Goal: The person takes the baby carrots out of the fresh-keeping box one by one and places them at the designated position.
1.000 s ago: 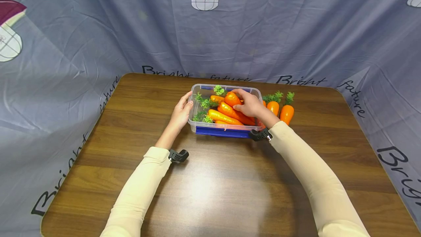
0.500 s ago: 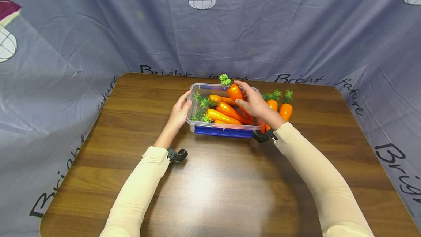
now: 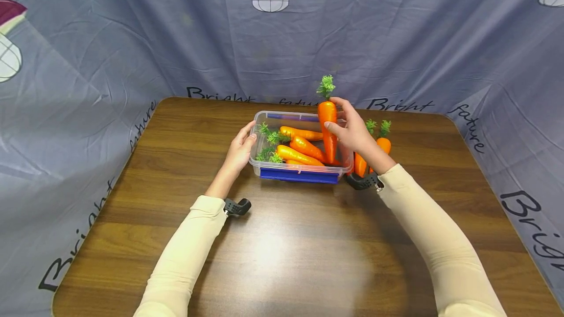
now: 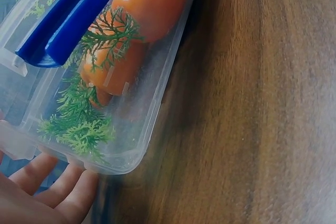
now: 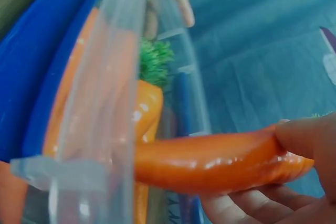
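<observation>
In the head view, a clear plastic container (image 3: 264, 166) with blue side clips sits toward the back of the table. My left hand (image 3: 240, 150) holds its left end, thumb at the rim and fingers against the outer wall. Several orange carrots (image 3: 307, 148) lie inside, green tops to the left. My right hand (image 3: 354, 128) grips another carrot (image 3: 327, 114) by its upper part, thumb across it. That carrot stands nearly upright over the container's right end, leafy top up. In the right wrist view, the gripped carrot (image 5: 220, 161) points its tip over the container wall.
More carrots (image 3: 384, 146) lie on the wooden table (image 3: 282, 248) right of the container, partly hidden by my right forearm. A grey-blue printed curtain (image 3: 374, 38) hangs behind the table and along its sides.
My right hand has lifted the carrot from among the others, moving it right and turning it from lying to nearly upright. My left hand stays on the container's left end.
</observation>
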### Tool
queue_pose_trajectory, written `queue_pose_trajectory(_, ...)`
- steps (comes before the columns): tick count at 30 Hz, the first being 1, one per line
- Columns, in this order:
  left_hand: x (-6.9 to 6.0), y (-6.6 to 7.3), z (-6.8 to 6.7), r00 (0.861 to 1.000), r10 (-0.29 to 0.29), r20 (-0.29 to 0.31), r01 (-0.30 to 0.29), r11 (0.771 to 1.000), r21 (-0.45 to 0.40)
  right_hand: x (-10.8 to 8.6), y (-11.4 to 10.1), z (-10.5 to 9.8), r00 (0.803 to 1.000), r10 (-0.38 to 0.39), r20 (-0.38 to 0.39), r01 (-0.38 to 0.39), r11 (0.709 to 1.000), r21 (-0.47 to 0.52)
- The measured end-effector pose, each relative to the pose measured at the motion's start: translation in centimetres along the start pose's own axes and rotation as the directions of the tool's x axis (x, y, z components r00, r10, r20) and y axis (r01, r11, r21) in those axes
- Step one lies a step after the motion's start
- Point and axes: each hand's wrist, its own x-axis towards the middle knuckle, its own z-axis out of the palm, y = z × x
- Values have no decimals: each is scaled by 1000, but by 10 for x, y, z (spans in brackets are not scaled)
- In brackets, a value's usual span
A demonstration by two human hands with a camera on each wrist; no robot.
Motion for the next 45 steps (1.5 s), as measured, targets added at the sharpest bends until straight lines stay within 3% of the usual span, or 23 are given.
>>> queue_pose_trajectory(4, 1, 0, 0, 1000, -1, 1, 1, 1000, 13, -3, -1, -12, 997, 78, -25, -74, 987, 140)
queue_pose_trajectory(12, 4, -1, -1, 1000, -11, 1, 11, 1000, 2, -17, 9, -46, 979, 188, -84, -142, 914, 379)
queue_pose_trajectory(19, 4, 0, 0, 1000, -6, 4, 6, 1000, 9, -39, 39, -84, 954, 263, -142, -169, 868, 467)
queue_pose_trajectory(24, 2, 0, -1, 1000, -14, 3, 14, 1000, 13, -57, 67, -101, 941, 309, -137, -185, 811, 555)
queue_pose_trajectory(32, 0, -1, -1, 1000, -26, 14, 25, 999, 24, -81, 103, -113, 924, 366, -113, -258, 814, 520)
queue_pose_trajectory(39, 1, -1, -2, 1000, -18, 8, 18, 1000, 15, -89, 123, -113, 896, 422, -135, -372, 882, 289)
queue_pose_trajectory(45, 1, 0, -1, 1000, -20, 9, 20, 1000, 6, -93, 133, -107, 892, 434, -126, -396, 885, 244)
